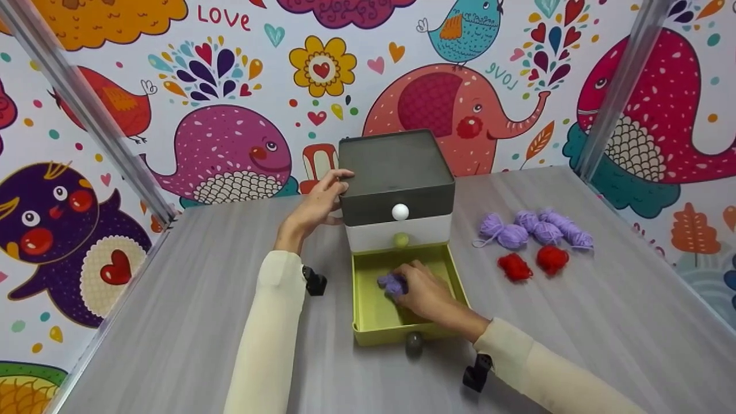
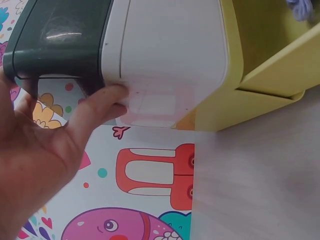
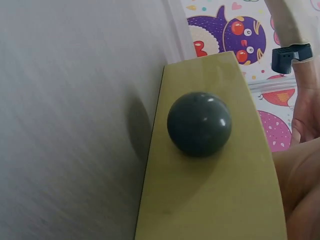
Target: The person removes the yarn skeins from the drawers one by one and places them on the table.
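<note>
A small drawer unit with a dark grey top, a white middle and a yellow-green bottom stands on the table. My left hand rests against its left side, with fingertips over the top edge; the left wrist view shows fingers touching the side. The bottom drawer is pulled out, its round dark knob facing the front. Inside it, my right hand holds a small purple yarn bundle, partly hidden by the fingers.
Several purple yarn skeins lie on the table right of the unit. Two red yarn balls are in front of them. Patterned panels and metal posts bound the table at the back and sides.
</note>
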Available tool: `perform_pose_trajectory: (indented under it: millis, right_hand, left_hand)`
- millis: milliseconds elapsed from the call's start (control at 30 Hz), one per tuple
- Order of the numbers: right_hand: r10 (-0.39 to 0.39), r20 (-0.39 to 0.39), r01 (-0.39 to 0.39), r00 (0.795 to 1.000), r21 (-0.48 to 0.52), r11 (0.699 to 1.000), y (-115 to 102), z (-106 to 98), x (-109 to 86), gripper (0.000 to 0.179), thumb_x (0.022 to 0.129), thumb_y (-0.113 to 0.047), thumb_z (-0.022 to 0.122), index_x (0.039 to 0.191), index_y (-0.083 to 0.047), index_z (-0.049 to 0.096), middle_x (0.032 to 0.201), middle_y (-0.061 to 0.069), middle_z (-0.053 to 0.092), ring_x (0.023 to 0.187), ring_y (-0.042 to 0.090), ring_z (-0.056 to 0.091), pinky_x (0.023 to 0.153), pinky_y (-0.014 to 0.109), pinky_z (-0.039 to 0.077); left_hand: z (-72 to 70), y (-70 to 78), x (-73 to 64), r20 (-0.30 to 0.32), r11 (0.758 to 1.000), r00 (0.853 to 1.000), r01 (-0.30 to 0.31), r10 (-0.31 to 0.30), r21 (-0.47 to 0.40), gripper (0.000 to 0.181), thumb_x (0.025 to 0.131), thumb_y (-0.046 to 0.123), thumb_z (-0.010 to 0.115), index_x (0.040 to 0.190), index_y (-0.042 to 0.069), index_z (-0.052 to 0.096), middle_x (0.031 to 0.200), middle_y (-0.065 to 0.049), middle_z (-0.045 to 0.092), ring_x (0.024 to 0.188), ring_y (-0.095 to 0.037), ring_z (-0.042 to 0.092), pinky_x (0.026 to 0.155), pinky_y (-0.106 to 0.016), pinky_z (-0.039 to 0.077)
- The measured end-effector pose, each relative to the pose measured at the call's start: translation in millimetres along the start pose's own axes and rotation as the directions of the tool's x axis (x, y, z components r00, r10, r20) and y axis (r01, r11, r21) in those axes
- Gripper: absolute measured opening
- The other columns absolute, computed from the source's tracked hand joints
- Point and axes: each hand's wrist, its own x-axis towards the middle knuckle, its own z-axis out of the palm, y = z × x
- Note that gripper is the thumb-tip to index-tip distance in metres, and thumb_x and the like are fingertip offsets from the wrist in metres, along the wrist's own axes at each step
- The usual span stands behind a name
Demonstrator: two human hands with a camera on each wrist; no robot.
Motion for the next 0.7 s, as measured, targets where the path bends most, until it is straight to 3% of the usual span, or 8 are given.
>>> perform_pose_trajectory:
  millis: [133, 367, 567, 700]
  right_hand:
    - [0.011, 0.018, -0.011, 1.000, -0.015, 1.000, 0.6, 0.3, 0.8, 0.039, 0.074, -0.014, 0.086, 0.109, -0.006, 0.069, 0.099, 0.010, 0.062, 0.090, 0.027, 0.062, 0.076, 0.049, 0.053]
    - [0.045, 0.075, -0.037, 0.996, -0.102, 0.994, 0.7, 0.5, 4.1, 0.057, 0.067, -0.014, 0.090, 0.115, -0.006, 0.060, 0.100, 0.015, 0.062, 0.089, 0.031, 0.065, 0.071, 0.050, 0.054]
    - [0.037, 0.081, -0.022, 0.996, -0.179, 0.984, 0.7, -2.1, 6.1, 0.046, 0.073, -0.011, 0.083, 0.111, -0.005, 0.057, 0.094, 0.016, 0.065, 0.083, 0.032, 0.065, 0.065, 0.051, 0.054]
    - [0.032, 0.102, -0.015, 0.994, -0.167, 0.986, -0.1, -5.7, 6.6, 0.040, 0.075, -0.011, 0.080, 0.107, -0.004, 0.057, 0.090, 0.016, 0.068, 0.078, 0.030, 0.065, 0.063, 0.048, 0.053]
  left_hand:
    - [0.1, -0.3, 0.2, 0.001, 1.000, 1.000, -0.001, 0.001, 0.009, 0.035, 0.106, 0.032, 0.041, 0.141, 0.029, 0.044, 0.150, -0.014, 0.036, 0.137, -0.050, 0.044, 0.100, -0.063, 0.049]
    - [0.2, 1.0, -0.5, 0.007, 1.000, 1.000, -0.006, 0.006, 0.006, 0.035, 0.106, 0.033, 0.042, 0.141, 0.028, 0.043, 0.154, -0.014, 0.033, 0.142, -0.055, 0.035, 0.100, -0.066, 0.047]
    - [-0.5, 0.6, 0.8, 0.019, 1.000, 1.000, -0.010, 0.010, 0.001, 0.036, 0.107, 0.033, 0.041, 0.142, 0.027, 0.042, 0.154, -0.016, 0.032, 0.141, -0.055, 0.037, 0.101, -0.068, 0.045]
    - [-2.2, -0.2, -0.2, 0.014, 1.000, 1.000, -0.003, 0.003, 0.009, 0.036, 0.107, 0.033, 0.040, 0.142, 0.028, 0.042, 0.152, -0.015, 0.034, 0.140, -0.053, 0.040, 0.099, -0.065, 0.048]
